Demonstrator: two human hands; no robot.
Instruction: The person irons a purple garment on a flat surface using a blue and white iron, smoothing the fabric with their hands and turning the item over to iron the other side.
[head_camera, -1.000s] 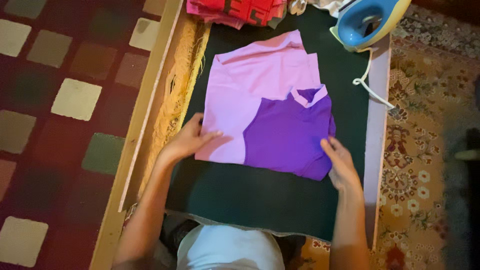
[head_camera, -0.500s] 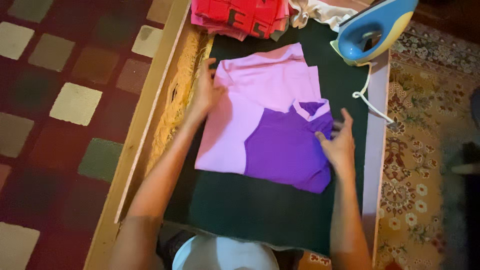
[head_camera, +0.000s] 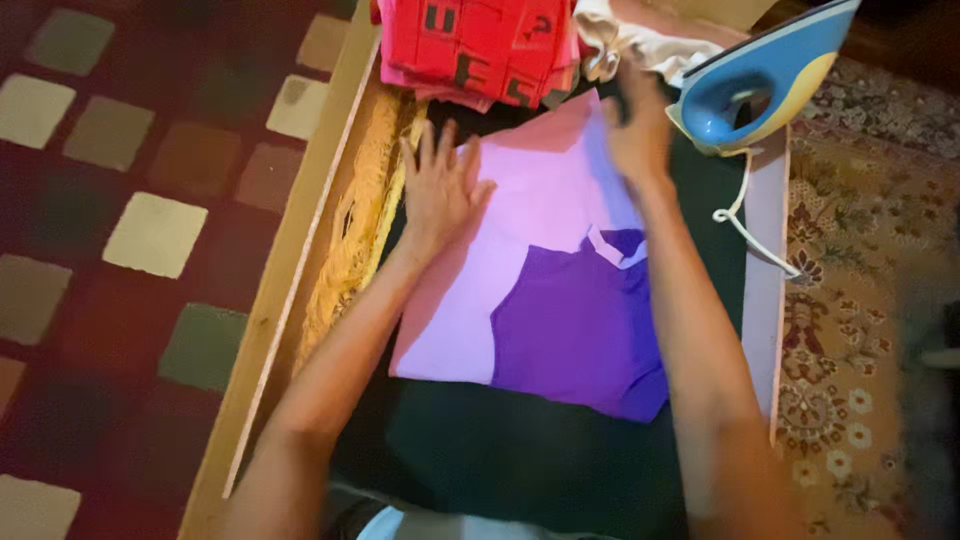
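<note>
left hand (head_camera: 440, 185) flat, grip spread, on purple shirt (head_camera: 540, 290); right hand (head_camera: 637, 135) pinching its top edge.

The light is dim and warm, falling mostly on the middle of the view, where the lilac and purple shirt (head_camera: 545, 290) shows brightest. Away from the shirt the view darkens: the tiled floor (head_camera: 130, 220) left of it sinks into murky red-brown, and the patterned carpet (head_camera: 860, 330) right of it fades to near black at the edge. Everything is soft, with smeared detail. The right hand (head_camera: 640, 130), above the shirt, is streaked by motion blur. No glare shows; shadows are faint and diffuse.
</note>
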